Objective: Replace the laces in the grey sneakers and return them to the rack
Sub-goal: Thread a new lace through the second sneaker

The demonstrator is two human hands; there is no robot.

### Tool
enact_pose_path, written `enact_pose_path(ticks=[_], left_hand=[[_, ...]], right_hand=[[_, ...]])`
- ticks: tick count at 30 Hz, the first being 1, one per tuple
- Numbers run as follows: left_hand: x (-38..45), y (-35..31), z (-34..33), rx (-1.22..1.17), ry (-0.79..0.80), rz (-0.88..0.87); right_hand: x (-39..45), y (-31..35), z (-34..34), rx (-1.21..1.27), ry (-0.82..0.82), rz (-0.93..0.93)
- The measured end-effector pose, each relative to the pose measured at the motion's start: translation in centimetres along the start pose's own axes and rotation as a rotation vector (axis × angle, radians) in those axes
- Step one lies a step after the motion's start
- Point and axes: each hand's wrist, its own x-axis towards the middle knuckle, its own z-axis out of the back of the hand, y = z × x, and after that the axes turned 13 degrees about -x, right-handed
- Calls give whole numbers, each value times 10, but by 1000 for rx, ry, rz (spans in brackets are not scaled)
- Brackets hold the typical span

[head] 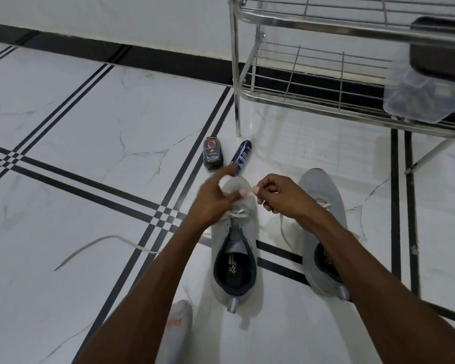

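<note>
Two grey sneakers stand on the tiled floor, toes pointing away from me. Over the left sneaker [234, 248] my left hand [213, 198] holds the white lace near the toe end, its index finger stretched forward. Beside it, my right hand [279, 195] pinches the lace between thumb and fingers. A few crossings of the lace [237, 214] show on that shoe. My right forearm partly covers the right sneaker [323, 206]. On the floor to the left lies a loose grey lace [103, 243]. The metal rack [313, 98] stands at the back right.
A small dark bottle [212, 153] and a blue spray can [241, 157] lie just beyond the left sneaker's toe. On the rack's right end sit a clear plastic container [415, 98] and a dark box [441, 46]. A grey sock-covered foot [177, 327] shows at the bottom.
</note>
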Motion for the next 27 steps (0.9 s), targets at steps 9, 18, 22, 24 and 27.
enact_pose_path(ticks=[9, 18, 22, 24, 27], left_hand=[[-1, 18, 16, 145, -275, 9], [-1, 24, 1, 215, -191, -8], [-12, 23, 1, 119, -325, 1], [-22, 18, 1, 117, -366, -22], [-34, 17, 2, 192, -186, 50]], right_hand=[[0, -3, 5, 6, -36, -29], [-10, 6, 4, 19, 139, 33], [-11, 11, 0, 34, 199, 111], [-10, 12, -6, 44, 193, 113], [-7, 12, -16, 51, 126, 55]])
